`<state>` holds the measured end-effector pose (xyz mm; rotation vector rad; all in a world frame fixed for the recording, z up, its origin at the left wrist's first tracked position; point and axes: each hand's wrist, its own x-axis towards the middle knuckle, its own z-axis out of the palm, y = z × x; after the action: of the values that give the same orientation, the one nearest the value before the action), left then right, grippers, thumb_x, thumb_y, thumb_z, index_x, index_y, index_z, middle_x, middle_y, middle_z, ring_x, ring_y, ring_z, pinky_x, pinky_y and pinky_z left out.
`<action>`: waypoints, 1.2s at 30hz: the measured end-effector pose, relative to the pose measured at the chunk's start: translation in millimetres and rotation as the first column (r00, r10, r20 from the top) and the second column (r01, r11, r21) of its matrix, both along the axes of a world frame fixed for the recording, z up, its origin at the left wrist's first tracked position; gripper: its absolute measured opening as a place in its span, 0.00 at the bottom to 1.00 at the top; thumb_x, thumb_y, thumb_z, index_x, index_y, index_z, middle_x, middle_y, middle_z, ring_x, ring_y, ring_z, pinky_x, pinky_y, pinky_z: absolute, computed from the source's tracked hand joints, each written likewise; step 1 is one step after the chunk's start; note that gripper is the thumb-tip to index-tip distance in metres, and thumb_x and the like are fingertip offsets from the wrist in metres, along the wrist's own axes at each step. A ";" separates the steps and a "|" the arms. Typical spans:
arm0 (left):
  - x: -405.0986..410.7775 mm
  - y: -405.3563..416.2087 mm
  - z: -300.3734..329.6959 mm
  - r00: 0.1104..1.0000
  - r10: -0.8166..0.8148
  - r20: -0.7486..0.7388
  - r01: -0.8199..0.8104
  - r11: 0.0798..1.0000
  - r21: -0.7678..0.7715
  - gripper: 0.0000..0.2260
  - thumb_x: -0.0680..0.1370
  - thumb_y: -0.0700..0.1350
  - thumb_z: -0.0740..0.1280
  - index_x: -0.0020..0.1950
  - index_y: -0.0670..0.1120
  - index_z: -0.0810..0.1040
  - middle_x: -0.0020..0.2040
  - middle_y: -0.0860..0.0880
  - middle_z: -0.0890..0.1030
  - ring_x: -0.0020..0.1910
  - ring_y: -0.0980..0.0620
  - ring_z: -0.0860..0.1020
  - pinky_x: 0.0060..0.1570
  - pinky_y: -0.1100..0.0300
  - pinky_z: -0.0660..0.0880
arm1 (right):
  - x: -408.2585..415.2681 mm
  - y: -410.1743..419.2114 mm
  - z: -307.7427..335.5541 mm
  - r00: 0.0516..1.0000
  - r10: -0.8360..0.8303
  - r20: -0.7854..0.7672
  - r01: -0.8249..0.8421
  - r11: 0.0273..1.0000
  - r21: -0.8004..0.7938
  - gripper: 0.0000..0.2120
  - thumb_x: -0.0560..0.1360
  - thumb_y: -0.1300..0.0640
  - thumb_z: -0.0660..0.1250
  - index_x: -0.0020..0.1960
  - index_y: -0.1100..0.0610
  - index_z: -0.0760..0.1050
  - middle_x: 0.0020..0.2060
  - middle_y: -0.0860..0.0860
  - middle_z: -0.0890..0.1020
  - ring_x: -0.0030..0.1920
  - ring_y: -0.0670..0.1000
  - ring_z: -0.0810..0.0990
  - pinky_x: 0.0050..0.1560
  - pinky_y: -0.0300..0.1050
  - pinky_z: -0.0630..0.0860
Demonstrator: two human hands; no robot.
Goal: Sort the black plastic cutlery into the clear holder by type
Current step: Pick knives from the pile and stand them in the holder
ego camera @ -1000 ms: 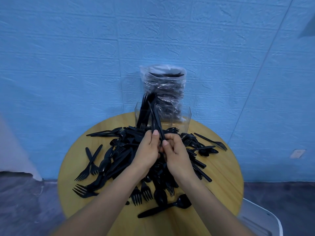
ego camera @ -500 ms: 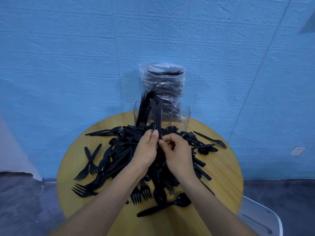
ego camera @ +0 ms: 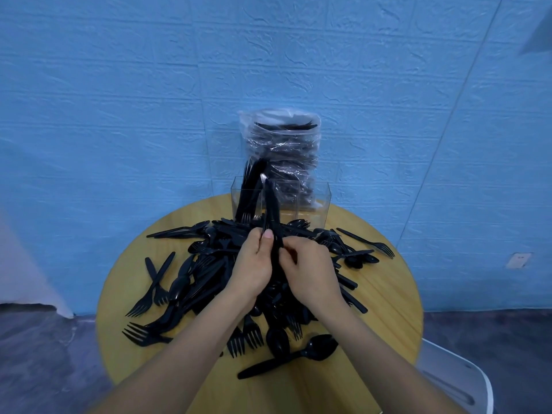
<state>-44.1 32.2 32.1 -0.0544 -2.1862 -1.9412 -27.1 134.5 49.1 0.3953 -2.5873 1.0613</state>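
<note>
Black plastic cutlery pile (ego camera: 209,273) covered most of the round wooden table (ego camera: 385,300), w/ the clear plastic holder (ego camera: 319,201) at the back. Left hand (ego camera: 254,264) & right hand (ego camera: 310,270) both pinched upright black plastic knives (ego camera: 271,204).

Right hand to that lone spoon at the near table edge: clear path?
Probably yes. The spoon lies apart from the pile with nothing over it, just near of the right hand. But that hand now pinches the cutlery bundle and must free its grip first.
</note>
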 end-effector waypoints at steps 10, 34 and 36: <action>5.1 -7.2 -1.0 0.999 -0.038 0.011 0.037 0.998 0.056 0.14 0.83 0.46 0.54 0.49 0.37 0.70 0.42 0.43 0.73 0.42 0.47 0.71 0.48 0.44 0.73 | -1.4 2.0 3.9 0.943 0.201 0.265 -0.020 0.829 -0.558 0.07 0.75 0.67 0.67 0.43 0.56 0.74 0.32 0.51 0.78 0.30 0.44 0.76 0.34 0.37 0.76; 6.4 -18.7 -5.0 0.978 -0.192 0.081 0.200 0.974 -0.107 0.11 0.83 0.46 0.52 0.45 0.47 0.71 0.45 0.48 0.74 0.46 0.52 0.74 0.52 0.54 0.73 | -14.8 8.9 22.6 0.951 0.146 0.272 -0.004 0.887 -0.461 0.14 0.76 0.54 0.67 0.60 0.59 0.76 0.39 0.48 0.79 0.40 0.45 0.78 0.36 0.34 0.76; 11.5 -13.3 -2.0 0.959 -0.262 0.106 0.272 0.957 -0.096 0.09 0.83 0.45 0.51 0.49 0.47 0.70 0.48 0.48 0.74 0.44 0.56 0.76 0.50 0.55 0.76 | -17.6 4.8 26.9 0.967 0.145 0.208 -0.037 0.892 -0.451 0.23 0.76 0.53 0.67 0.69 0.54 0.67 0.39 0.47 0.77 0.37 0.44 0.77 0.38 0.36 0.75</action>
<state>-32.6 18.9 30.1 -0.2988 -2.4566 -1.9910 -44.7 139.3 76.1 0.2907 -2.4260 1.7814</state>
